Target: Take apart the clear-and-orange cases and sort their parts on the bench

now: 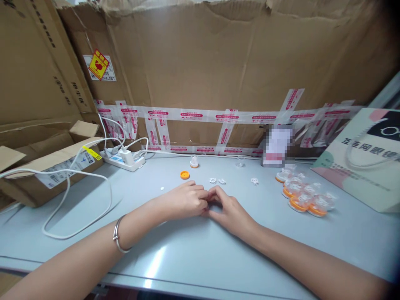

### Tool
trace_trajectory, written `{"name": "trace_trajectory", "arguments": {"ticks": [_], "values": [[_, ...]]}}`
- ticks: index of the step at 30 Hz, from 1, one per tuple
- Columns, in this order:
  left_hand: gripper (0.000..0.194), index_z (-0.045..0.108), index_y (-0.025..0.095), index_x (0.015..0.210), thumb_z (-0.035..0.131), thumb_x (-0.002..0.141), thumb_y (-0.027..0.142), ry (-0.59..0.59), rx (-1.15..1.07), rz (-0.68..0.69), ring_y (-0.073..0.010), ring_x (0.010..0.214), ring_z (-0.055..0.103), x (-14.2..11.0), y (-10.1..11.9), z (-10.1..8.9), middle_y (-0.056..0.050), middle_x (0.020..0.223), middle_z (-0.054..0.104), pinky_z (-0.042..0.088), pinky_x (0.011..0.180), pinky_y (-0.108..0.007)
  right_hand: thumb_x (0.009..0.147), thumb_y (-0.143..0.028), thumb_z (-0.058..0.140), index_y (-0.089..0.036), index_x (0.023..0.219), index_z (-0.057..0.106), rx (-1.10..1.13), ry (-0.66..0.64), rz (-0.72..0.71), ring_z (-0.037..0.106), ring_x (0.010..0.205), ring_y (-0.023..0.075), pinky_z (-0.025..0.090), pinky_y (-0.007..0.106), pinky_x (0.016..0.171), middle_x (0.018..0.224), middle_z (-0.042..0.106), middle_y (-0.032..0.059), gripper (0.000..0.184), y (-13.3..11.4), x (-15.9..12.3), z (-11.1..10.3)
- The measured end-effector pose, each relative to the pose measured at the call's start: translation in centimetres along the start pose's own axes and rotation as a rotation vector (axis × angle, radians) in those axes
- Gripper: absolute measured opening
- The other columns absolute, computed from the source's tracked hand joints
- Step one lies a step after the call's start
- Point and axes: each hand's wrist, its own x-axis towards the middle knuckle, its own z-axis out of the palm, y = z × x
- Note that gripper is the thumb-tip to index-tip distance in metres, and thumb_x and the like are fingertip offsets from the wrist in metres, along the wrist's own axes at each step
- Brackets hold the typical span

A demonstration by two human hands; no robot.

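Observation:
My left hand (190, 199) and my right hand (229, 208) meet over the middle of the table, fingertips pinched together. Whatever they hold is hidden behind the fingers. Just beyond them lie small white cut-out pieces (213, 181), with another white piece (254, 181) farther right. An orange ring-shaped cap (184, 175) rests flat behind my left hand. Behind that stands a clear dome on an orange base (194, 161). A clear plastic cup (240, 161) is at the back. To the left of my left hand is a tiny white disc (162, 188).
Several clear domes with orange bases (300, 200) cluster at the right, beside a printed bag (362, 162). A blurred upright device (277, 146) leans at the back. On the left are a power strip (125, 160), a loose white cable (56, 236) and an open carton (62, 166). Large cardboard (193, 62) walls the back.

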Motion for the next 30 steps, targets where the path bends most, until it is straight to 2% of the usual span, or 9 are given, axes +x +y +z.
{"name": "trace_trajectory", "arguments": {"ticks": [11,17,21,23,26,30], "values": [[0.026,0.059,0.015,0.066,0.047,0.087,0.025,0.048,0.097,0.111,-0.0142,0.072,0.050,-0.2,-0.3,-0.1,-0.003,0.081,0.060,0.029,0.062,-0.030,0.071,-0.016,0.057,-0.023,0.085,0.037,0.001,-0.009,-0.016,0.057,0.077,0.0134,0.043,0.026,0.072,0.081,0.058,-0.0025,0.025,0.2,0.0,0.1],[0.022,0.060,0.016,0.069,0.048,0.085,0.026,0.100,0.012,-0.011,-0.0125,0.069,0.051,0.0,0.2,0.4,-0.001,0.075,0.061,0.028,0.063,-0.029,0.071,-0.017,0.057,-0.023,0.086,0.038,0.005,0.015,-0.033,0.057,0.076,0.0136,0.044,0.027,0.070,0.080,0.057,-0.0023,0.025,0.3,0.1,0.1],[0.020,0.060,0.016,0.074,0.046,0.086,0.024,0.118,-0.053,-0.055,-0.0119,0.072,0.052,-0.2,0.0,-0.5,-0.001,0.075,0.062,0.030,0.068,-0.028,0.071,-0.020,0.060,-0.023,0.089,0.040,0.038,0.007,-0.026,0.059,0.080,0.0142,0.045,0.029,0.075,0.084,0.061,-0.0013,0.027,0.1,-0.1,0.0],[0.019,0.060,0.016,0.077,0.045,0.086,0.022,0.130,-0.038,-0.102,-0.0118,0.074,0.053,-1.1,-0.8,-1.6,-0.002,0.077,0.062,0.031,0.071,-0.027,0.069,-0.023,0.063,-0.023,0.089,0.042,0.047,0.006,-0.007,0.059,0.085,0.0148,0.045,0.030,0.080,0.089,0.062,-0.0003,0.029,0.1,-0.2,-0.1],[0.018,0.060,0.017,0.080,0.044,0.086,0.020,0.115,0.043,-0.197,-0.0123,0.075,0.053,-3.7,-2.6,-3.0,-0.003,0.079,0.062,0.031,0.070,-0.027,0.067,-0.026,0.066,-0.022,0.088,0.048,0.006,0.006,0.021,0.059,0.089,0.0161,0.044,0.032,0.083,0.092,0.063,0.0007,0.028,0.0,-0.2,-0.3],[0.022,0.061,0.017,0.078,0.041,0.087,0.017,0.027,0.184,-0.239,-0.0132,0.073,0.053,-8.0,-4.8,-2.7,-0.002,0.075,0.062,0.029,0.069,-0.028,0.068,-0.028,0.066,-0.022,0.088,0.058,-0.090,-0.006,0.022,0.058,0.088,0.0172,0.044,0.032,0.081,0.092,0.063,0.0014,0.023,0.2,0.0,-0.4]]}}
